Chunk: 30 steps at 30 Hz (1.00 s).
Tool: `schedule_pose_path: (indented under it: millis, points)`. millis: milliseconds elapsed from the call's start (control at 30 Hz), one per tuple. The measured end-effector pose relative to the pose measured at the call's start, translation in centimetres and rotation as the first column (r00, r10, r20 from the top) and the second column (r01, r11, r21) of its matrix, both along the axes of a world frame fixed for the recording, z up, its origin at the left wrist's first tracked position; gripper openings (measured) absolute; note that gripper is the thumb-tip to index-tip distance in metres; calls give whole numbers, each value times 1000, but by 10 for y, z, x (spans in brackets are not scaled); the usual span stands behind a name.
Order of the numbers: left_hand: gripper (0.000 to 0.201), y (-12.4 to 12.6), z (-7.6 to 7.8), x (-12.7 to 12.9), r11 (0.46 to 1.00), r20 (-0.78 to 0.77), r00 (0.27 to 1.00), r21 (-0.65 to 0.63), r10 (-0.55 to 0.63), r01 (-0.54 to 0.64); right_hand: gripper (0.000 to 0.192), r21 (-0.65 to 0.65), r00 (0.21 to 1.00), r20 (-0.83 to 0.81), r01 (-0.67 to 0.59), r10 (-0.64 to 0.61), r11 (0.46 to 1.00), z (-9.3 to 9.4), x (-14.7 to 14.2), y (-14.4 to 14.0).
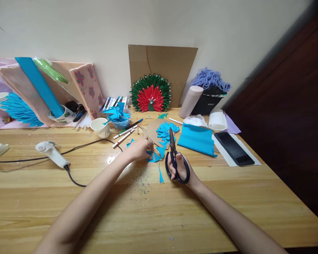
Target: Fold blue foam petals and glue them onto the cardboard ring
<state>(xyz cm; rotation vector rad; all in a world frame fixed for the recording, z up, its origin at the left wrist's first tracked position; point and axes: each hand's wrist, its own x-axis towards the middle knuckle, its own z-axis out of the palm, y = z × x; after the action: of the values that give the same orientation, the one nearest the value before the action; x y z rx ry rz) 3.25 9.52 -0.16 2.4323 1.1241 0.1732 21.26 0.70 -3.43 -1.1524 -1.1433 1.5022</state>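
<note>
My right hand (184,169) grips black-handled scissors (172,143), their dark blades together and pointing away from me. My left hand (143,149) is curled over several cut blue paper scraps (155,157), fingertips pinched at their edge. A narrow blue sliver (161,175) lies on the table between the hands. Just beyond them, a round cardboard disc (152,128) carries a fan of blue paper petals (167,131). A folded blue sheet (196,138) lies to the right of the disc.
A red and green peacock-like fan (151,95) leans on a cardboard panel (175,60). Markers (124,138), a paper cup (100,127) and a tub of blue scraps (119,118) stand left. A corded white glue gun (53,154) lies farther left; a phone (234,149) lies right.
</note>
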Motion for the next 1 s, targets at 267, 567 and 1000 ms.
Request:
schedule_pose_path:
  millis: [267, 567, 1000]
  points:
    - [19, 0, 1, 0, 992, 52, 996, -100, -70, 75, 66, 26, 1000, -12, -9, 9, 1000, -1, 1, 0]
    - [10, -1, 21, -6, 961, 179, 984, -273, -3, 53, 65, 49, 999, -54, 2, 0, 999, -1, -2, -1]
    - [32, -35, 23, 42, 626, 489, 553, -776, 675, -78, 39, 156, 952, 140, 249, -271, 956, 9, -1, 8]
